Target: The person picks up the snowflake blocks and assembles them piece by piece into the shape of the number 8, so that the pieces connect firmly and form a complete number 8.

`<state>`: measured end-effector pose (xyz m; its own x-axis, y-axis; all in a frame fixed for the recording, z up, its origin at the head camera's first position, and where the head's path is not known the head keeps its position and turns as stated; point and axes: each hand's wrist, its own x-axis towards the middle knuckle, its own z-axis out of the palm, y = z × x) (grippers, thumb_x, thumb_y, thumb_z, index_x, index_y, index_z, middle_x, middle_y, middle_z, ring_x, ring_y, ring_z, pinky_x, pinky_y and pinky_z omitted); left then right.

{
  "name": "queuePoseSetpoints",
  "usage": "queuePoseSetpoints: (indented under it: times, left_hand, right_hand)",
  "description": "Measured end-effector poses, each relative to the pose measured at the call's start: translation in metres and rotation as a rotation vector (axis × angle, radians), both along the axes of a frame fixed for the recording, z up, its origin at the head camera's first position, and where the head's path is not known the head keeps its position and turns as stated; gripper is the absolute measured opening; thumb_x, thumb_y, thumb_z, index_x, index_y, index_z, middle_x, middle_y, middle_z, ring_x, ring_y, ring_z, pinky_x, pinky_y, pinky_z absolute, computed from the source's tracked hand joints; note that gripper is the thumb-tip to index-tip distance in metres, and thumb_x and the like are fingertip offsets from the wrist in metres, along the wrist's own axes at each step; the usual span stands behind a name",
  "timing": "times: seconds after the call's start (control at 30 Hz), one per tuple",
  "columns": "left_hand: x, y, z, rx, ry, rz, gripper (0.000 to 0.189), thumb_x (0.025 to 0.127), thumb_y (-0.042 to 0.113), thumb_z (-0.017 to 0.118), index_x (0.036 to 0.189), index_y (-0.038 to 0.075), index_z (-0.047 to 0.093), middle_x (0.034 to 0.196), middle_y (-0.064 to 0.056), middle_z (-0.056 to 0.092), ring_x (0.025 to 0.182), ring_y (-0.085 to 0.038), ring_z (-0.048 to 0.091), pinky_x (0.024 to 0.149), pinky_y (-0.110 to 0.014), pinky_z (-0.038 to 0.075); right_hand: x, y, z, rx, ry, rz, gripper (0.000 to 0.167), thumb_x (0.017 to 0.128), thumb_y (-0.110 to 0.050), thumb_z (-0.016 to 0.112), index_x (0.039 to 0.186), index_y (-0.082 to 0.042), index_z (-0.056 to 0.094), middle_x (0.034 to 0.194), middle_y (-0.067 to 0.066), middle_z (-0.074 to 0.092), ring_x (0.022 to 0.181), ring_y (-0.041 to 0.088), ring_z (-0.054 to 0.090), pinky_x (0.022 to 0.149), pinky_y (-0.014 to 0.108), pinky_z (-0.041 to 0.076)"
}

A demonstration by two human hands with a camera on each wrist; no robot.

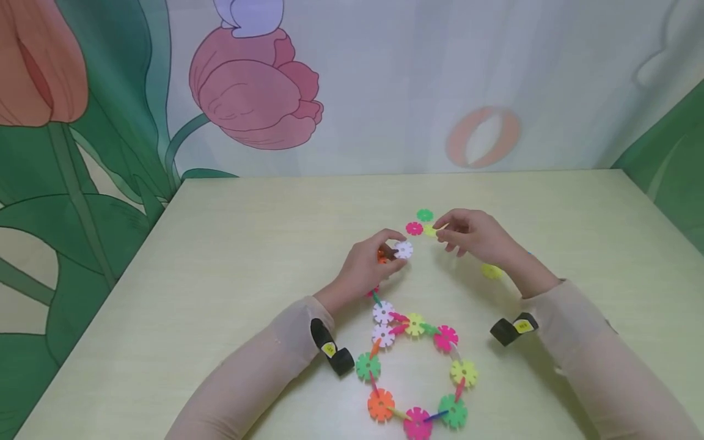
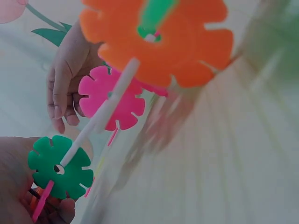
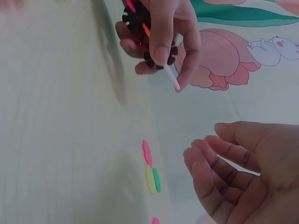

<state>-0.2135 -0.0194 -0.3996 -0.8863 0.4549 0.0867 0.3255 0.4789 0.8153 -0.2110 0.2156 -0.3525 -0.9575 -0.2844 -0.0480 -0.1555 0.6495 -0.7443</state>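
My left hand [image 1: 364,263] pinches a white notched plastic disc [image 1: 404,249] between thumb and fingers. The same disc [image 3: 172,78] appears edge-on in the right wrist view. An orange disc [image 1: 382,256] shows behind the fingers, and a chain of interlocked flower-shaped discs [image 1: 415,325] runs from below this hand into a ring on the table. Close to the left wrist camera are a linked orange disc [image 2: 187,51] and green disc [image 2: 60,167]. My right hand [image 1: 477,235] hovers with loosely bent fingers and holds nothing, beside a loose yellow disc [image 1: 429,230].
A loose pink disc [image 1: 414,228] and a green disc [image 1: 425,215] lie by the yellow one. Another yellow disc [image 1: 492,271] lies under the right wrist. Behind the pale table [image 1: 264,220] hangs a curtain printed with flowers [image 1: 255,91].
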Motion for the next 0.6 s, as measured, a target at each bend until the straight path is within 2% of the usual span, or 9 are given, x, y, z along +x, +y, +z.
queuePoseSetpoints:
  times: [0.17,0.33,0.47,0.6]
  left_hand:
    - [0.001,-0.001,0.000,-0.003,-0.014,0.007,0.040,0.088,0.019,0.071,0.125,0.021,0.056,0.093,-0.004,0.067,0.066,-0.013,0.061,0.065,-0.022,0.050]
    - [0.001,-0.001,0.000,-0.014,0.014,0.015,0.039,0.087,0.019,0.071,0.124,0.022,0.057,0.093,-0.003,0.068,0.077,-0.013,0.060,0.070,-0.023,0.048]
    - [0.001,-0.001,-0.001,-0.023,0.030,0.023,0.038,0.087,0.019,0.071,0.123,0.022,0.058,0.094,-0.002,0.069,0.082,-0.014,0.059,0.073,-0.024,0.047]
    - [0.001,-0.001,-0.001,-0.024,0.029,0.025,0.037,0.087,0.019,0.071,0.122,0.023,0.058,0.093,-0.002,0.068,0.081,-0.015,0.058,0.072,-0.023,0.047]
  right_hand:
    - [-0.001,0.010,0.006,0.150,0.016,-0.023,0.026,0.095,-0.016,0.060,0.117,-0.002,0.060,0.101,0.019,0.068,0.083,0.028,0.066,0.068,0.032,0.055]
    - [-0.006,0.026,0.010,0.296,0.043,-0.067,0.026,0.094,-0.018,0.060,0.115,-0.003,0.061,0.104,0.018,0.066,0.090,0.029,0.064,0.071,0.035,0.053]
    - [-0.010,0.041,0.007,0.419,0.060,-0.070,0.028,0.093,-0.018,0.062,0.114,0.000,0.061,0.106,0.020,0.066,0.094,0.033,0.062,0.078,0.043,0.053]
    - [-0.013,0.054,0.003,0.487,0.021,-0.066,0.031,0.090,-0.016,0.065,0.114,0.004,0.060,0.106,0.024,0.064,0.094,0.035,0.061,0.083,0.049,0.050]
